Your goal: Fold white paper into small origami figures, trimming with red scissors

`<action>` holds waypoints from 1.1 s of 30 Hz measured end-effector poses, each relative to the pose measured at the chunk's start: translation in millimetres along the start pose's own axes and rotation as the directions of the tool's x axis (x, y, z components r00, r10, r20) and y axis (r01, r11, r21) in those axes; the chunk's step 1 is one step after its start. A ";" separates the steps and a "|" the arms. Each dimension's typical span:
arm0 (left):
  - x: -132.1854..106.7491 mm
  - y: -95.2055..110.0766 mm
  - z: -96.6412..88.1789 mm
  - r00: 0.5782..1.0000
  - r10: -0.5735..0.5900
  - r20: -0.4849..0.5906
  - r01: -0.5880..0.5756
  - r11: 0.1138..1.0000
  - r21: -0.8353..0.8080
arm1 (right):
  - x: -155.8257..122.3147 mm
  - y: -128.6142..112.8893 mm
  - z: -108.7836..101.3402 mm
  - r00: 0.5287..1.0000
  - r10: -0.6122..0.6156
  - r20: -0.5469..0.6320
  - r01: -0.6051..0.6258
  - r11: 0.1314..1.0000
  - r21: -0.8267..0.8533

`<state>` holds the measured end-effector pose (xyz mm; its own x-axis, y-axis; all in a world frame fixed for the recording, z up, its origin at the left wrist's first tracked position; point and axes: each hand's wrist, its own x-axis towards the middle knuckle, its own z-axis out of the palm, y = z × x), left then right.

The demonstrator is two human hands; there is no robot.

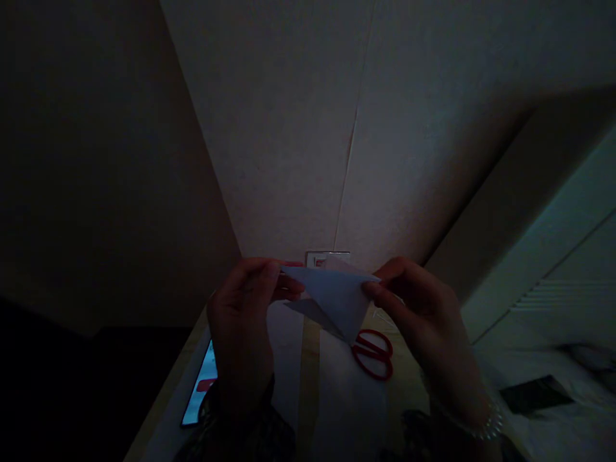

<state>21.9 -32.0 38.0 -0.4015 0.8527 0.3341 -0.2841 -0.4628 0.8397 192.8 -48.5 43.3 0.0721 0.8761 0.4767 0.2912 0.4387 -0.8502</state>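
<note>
A folded sheet of white paper [332,292] hangs between my two hands above a small wooden table. My left hand [250,295] pinches its left corner between thumb and fingers. At the opposite corner, my right hand [414,295] grips the paper the same way. The lower part of the paper comes to a point, with a second flap showing at its left. Just below and to the right lie red-handled scissors [373,354], their blades hidden. More white paper [353,398] lies flat on the table beneath my hands.
A lit phone [199,385] lies at the table's left side, partly behind my left forearm. The wooden table [309,378] stands against a pale wall [289,141] with a wall socket or switch plate [315,259]. To the right, a dark flat object [534,393] rests on pale cloth. The room is dim.
</note>
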 end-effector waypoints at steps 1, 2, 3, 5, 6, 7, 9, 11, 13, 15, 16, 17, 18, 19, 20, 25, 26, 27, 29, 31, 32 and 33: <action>0.0 0.1 0.1 1.000 -0.002 0.001 0.002 1.000 -0.004 | 0.0 -0.1 -0.2 1.000 -0.005 0.000 0.005 1.000 -0.001; -0.1 0.1 0.1 1.000 -0.003 -0.001 0.003 1.000 -0.005 | 0.0 -0.1 -0.4 1.000 -0.013 -0.001 0.013 1.000 -0.003; 0.0 0.0 0.1 1.000 -0.008 -0.002 0.008 1.000 -0.004 | -0.1 0.1 -0.4 1.000 -0.020 -0.001 0.020 1.000 -0.003; 0.2 -0.5 -0.2 1.000 -0.015 -0.005 0.015 1.000 -0.001 | -0.3 0.8 -0.1 1.000 -0.027 -0.002 0.027 1.000 -0.001; 0.3 -0.8 -0.3 1.000 -0.014 -0.004 0.014 1.000 -0.003 | -0.4 1.1 0.1 1.000 -0.029 -0.004 0.029 1.000 0.001; 0.5 -1.2 -0.5 1.000 -0.011 -0.001 0.011 1.000 -0.007 | -0.5 1.4 0.3 0.999 -0.030 -0.012 0.030 1.000 0.004; 0.8 -1.8 -1.0 1.000 -0.004 0.000 0.004 1.000 -0.013 | -0.6 1.5 0.5 0.999 -0.026 -0.040 0.027 1.000 0.012; 1.0 -2.2 -1.4 1.000 0.000 0.004 0.000 1.000 -0.010 | -0.8 0.8 0.5 0.996 -0.022 -0.087 0.024 0.999 0.022; 1.1 -2.1 -1.7 1.000 -0.007 0.013 0.007 1.000 0.001 | -1.0 -0.4 0.5 0.991 -0.018 -0.135 0.023 0.999 0.036; 1.1 -1.7 -1.9 1.000 -0.017 0.019 0.017 1.000 0.008 | -1.3 -1.6 0.6 0.983 -0.009 -0.183 0.017 0.999 0.041; 1.1 -1.5 -1.9 1.000 -0.020 0.020 0.019 1.000 0.011 | -1.4 -1.9 0.7 0.979 -0.004 -0.203 0.014 0.999 0.044; 1.1 -1.4 -1.9 1.000 -0.022 0.019 0.022 1.000 0.018 | -1.5 -2.1 0.9 0.976 -0.001 -0.219 0.011 0.999 0.044; 1.2 -1.3 -1.9 0.999 -0.024 0.022 0.023 0.999 0.025 | -1.5 -2.2 1.1 0.973 -0.002 -0.233 0.012 0.999 0.043; 1.3 -1.4 -2.0 0.999 -0.024 0.028 0.023 0.999 0.030 | -1.5 -2.2 1.2 0.970 -0.004 -0.242 0.015 0.999 0.043; 1.5 -1.6 -2.1 0.999 -0.026 0.035 0.025 0.999 0.038 | -1.5 -2.1 1.2 0.969 -0.007 -0.248 0.018 0.999 0.042; 2.2 -4.2 -3.6 0.997 -0.032 0.066 0.028 0.997 0.066 | -1.5 -1.6 0.2 0.966 0.010 -0.258 0.001 0.999 0.042; 2.5 -4.8 -4.1 0.997 -0.041 0.072 0.036 0.997 0.069 | -1.7 -1.2 -0.2 0.966 0.017 -0.258 -0.005 0.999 0.048; 2.9 -5.3 -4.6 0.996 -0.048 0.078 0.042 0.997 0.071 | -1.9 -0.6 -0.6 0.965 0.022 -0.261 -0.006 0.998 0.061; 4.3 -5.9 -5.6 0.994 -0.057 0.092 0.049 0.995 0.084 | -2.3 1.0 -1.3 0.961 0.039 -0.275 -0.011 0.995 0.103; 6.5 -6.0 -6.3 0.991 -0.070 0.112 0.056 0.991 0.125 | -2.7 2.6 -1.6 0.952 0.051 -0.301 -0.001 0.986 0.166; 7.7 -5.9 -6.4 0.988 -0.085 0.126 0.065 0.986 0.152 | -2.8 3.3 -1.7 0.948 0.060 -0.311 0.003 0.980 0.199; 9.0 -5.8 -6.3 0.984 -0.108 0.144 0.082 0.981 0.176 | -2.7 3.9 -1.6 0.946 0.070 -0.318 0.005 0.973 0.230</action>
<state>14.5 -23.2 33.4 -0.2386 0.9237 0.2998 -0.1585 -0.3416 0.9264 195.3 -49.5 39.1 0.3914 0.7956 0.4624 0.0643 0.4776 -0.8762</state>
